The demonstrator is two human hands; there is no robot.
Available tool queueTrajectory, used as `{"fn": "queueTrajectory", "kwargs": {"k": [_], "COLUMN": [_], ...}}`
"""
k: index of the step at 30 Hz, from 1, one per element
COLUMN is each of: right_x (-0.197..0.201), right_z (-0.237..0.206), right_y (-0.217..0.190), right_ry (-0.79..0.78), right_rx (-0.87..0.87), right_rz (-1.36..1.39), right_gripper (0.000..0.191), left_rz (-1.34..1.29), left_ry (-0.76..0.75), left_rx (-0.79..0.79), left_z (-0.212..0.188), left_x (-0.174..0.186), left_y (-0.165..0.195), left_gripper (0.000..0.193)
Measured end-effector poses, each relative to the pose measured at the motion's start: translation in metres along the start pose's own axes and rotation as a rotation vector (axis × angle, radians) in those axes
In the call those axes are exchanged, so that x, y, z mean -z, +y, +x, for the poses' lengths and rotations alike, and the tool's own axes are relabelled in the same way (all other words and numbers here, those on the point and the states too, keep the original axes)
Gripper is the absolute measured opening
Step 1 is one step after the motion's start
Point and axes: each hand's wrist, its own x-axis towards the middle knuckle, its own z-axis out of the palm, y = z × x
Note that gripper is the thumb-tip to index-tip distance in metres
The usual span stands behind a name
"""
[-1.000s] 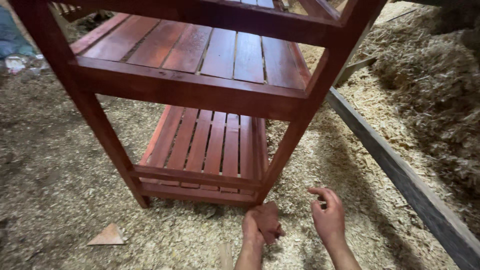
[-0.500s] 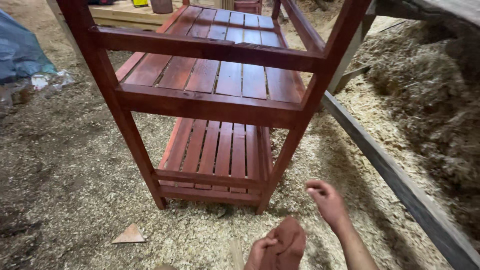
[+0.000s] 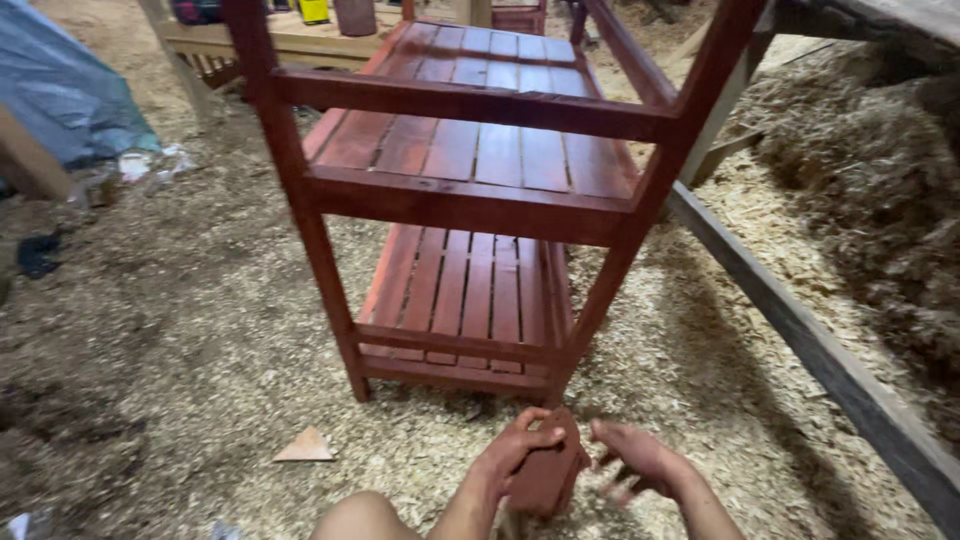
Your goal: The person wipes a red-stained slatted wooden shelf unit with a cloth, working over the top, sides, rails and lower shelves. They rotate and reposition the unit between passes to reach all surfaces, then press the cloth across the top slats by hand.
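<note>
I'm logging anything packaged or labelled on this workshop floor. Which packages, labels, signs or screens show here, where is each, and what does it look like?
No signs or screens show.
Blue plastic bag: far left on the sawdust floor, crumpled, translucent blue.
Yellow container: top edge, on the pale bench behind the red shelf, mostly cut off.
Dark reddish can: beside it, cylindrical, top cut off.

Left hand (image 3: 515, 450) curled, thumb and fingers clasped shut in a grip; right hand (image 3: 630, 460) just beside it, fingers spread, seemingly loose though blurred; both forearms reach forward from below
</note>
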Motion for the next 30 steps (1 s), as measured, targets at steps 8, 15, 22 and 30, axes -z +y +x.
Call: {"fn": "queueTrajectory", "kwargs": {"k": [8, 15, 22, 30], "right_x": [-0.071, -0.081, -0.068, -0.047], "right_z": [0.054, 0.095, 0.108, 0.081], "right_y": [-0.025, -0.028, -0.044, -0.03], "right_ry": [0.038, -0.021, 0.35, 0.641], "right_rx": [0.369, 0.36, 0.5, 0.557], "right_rz": [0.12, 0.071, 0.042, -0.097], "right_gripper": [0.048, 0.035, 0.032, 0.035], "left_rz": [-0.688, -0.273, 1.216, 1.406], "left_ry": [0.188, 0.654, 1.206, 1.229], "left_rx": [-0.335, -0.514, -0.81, -0.532], "left_z": [0.034, 0.002, -0.048, 0.006], "left_x": [0.04, 0.076, 0.139, 0.129], "left_y": [-0.073, -0.031, 0.104, 0.108], "left_gripper": [0.069, 0.079, 0.051, 0.074]}}
